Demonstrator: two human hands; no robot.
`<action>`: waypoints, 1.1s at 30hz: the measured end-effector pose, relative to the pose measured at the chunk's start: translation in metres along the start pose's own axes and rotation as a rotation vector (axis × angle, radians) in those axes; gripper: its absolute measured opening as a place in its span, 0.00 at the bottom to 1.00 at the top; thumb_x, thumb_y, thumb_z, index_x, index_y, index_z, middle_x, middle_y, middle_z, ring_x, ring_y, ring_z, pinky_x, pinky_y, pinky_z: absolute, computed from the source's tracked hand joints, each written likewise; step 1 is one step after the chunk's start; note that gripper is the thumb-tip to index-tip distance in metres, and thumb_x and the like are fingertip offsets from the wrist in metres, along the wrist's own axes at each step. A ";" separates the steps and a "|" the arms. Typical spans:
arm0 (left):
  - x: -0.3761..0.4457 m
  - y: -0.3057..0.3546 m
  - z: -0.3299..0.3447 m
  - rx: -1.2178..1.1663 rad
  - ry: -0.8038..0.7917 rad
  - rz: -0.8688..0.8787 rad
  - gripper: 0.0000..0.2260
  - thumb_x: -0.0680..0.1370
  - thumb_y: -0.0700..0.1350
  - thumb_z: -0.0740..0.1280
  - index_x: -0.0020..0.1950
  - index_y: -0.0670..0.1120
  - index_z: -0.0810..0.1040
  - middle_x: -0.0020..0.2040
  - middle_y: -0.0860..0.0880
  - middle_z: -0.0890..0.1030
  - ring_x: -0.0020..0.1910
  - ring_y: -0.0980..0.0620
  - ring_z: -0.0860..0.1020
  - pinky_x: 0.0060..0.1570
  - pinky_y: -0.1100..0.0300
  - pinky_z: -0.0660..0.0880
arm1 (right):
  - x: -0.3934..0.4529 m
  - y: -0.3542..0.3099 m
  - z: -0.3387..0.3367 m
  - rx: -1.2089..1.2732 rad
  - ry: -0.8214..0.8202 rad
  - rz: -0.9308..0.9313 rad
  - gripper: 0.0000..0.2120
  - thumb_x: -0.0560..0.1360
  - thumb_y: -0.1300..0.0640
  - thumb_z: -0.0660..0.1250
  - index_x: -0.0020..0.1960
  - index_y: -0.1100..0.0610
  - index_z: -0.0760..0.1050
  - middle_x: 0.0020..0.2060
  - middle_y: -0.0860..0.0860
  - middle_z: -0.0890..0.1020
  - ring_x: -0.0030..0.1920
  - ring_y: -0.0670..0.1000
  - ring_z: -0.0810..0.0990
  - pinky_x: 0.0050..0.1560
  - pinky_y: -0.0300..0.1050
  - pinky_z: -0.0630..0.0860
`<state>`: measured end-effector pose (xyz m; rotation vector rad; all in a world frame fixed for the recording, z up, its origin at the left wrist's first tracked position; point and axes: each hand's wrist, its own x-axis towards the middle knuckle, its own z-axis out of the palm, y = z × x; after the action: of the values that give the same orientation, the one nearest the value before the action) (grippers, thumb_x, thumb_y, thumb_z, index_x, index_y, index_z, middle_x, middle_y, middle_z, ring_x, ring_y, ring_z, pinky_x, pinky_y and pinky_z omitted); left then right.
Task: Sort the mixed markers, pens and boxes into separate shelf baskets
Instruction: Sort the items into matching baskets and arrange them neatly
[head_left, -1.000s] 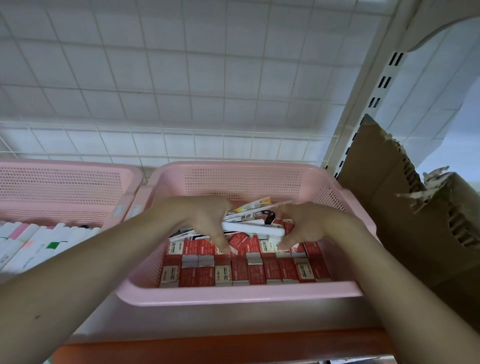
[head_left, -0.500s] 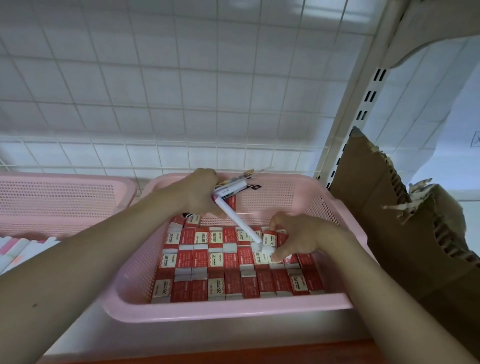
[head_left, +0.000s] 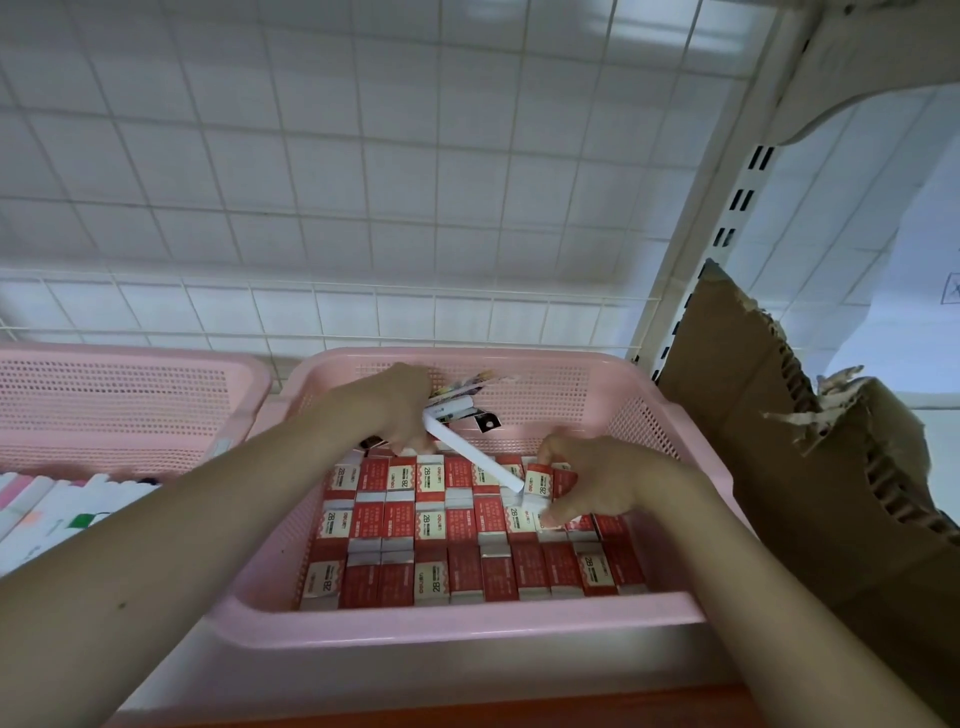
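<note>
Left hand (head_left: 397, 410) is gripping pens (head_left: 457, 402) at frame centre; right hand (head_left: 602, 480) is pinching a red box (head_left: 537, 486) inside the pink basket (head_left: 467, 626).

Two pink baskets (head_left: 519, 631), two hands (head_left: 400, 405).

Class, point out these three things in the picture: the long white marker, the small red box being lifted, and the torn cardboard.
white marker (head_left: 475, 457), head view, middle of its barrel.
red box (head_left: 537, 486), head view, its label face.
torn cardboard (head_left: 737, 415), head view, flat brown face.
</note>
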<state>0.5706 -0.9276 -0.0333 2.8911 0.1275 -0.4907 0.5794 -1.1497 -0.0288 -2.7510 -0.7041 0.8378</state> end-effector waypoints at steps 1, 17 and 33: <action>-0.001 0.000 -0.004 -0.001 -0.022 0.008 0.12 0.72 0.45 0.73 0.49 0.40 0.77 0.31 0.51 0.78 0.26 0.59 0.75 0.27 0.67 0.70 | 0.000 0.000 0.000 0.002 0.000 0.001 0.28 0.70 0.52 0.73 0.67 0.50 0.66 0.62 0.50 0.74 0.53 0.48 0.71 0.47 0.39 0.66; -0.023 -0.001 -0.013 -0.539 -0.081 0.178 0.13 0.74 0.56 0.69 0.48 0.46 0.80 0.31 0.55 0.81 0.27 0.58 0.76 0.34 0.66 0.74 | 0.000 -0.001 -0.001 -0.012 -0.010 -0.013 0.28 0.71 0.53 0.72 0.67 0.49 0.65 0.65 0.49 0.72 0.56 0.49 0.71 0.51 0.38 0.65; -0.087 -0.032 -0.014 -1.023 0.649 0.018 0.11 0.76 0.53 0.66 0.38 0.48 0.75 0.29 0.54 0.78 0.22 0.60 0.73 0.29 0.65 0.70 | 0.053 -0.068 -0.003 -0.236 0.173 -0.131 0.17 0.73 0.64 0.64 0.62 0.58 0.71 0.59 0.53 0.75 0.58 0.55 0.75 0.52 0.44 0.72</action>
<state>0.4895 -0.8978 0.0022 1.9155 0.3294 0.4359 0.5931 -1.0645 -0.0316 -2.8955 -0.9920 0.5108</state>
